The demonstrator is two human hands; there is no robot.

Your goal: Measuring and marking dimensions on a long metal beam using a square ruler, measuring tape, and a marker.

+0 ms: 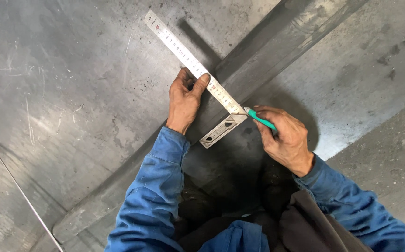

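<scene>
Try square (pixel 197 72) laid flat on a grey steel sheet (pixel 72 93), its graduated blade running from the upper left of the frame down toward the centre, where its cast stock (pixel 223 130) hooks against the sheet's edge. The person's left hand (pixel 185 100), at centre frame, presses down on the blade with the thumb stretched across it and the fingers spread on the metal beside it; it pins the tool rather than clasping it. The right hand (pixel 286 140), just right of centre, is closed around a green-handled marker (pixel 260 119), whose tip meets the sheet right at the corner where blade and stock join. Both blue sleeves (pixel 153 196) enter from the bottom of the frame. A dark steel strip (pixel 277 42) crosses diagonally toward the upper right, and a thin metal rod (pixel 16 186) lies at the lower left.

The likeliest fault from here is a crooked line: only one hand holds the square, near its lower half, so sideways push from the marker could pivot the long free end. If the stock lifts off the edge, the right angle is lost too. The sheet looks scuffed and scratched, so a faint mark may be hard to tell from old scoring. The tip sits close to the left thumb's side of the blade, so a slip could also skid across the fingers.
</scene>
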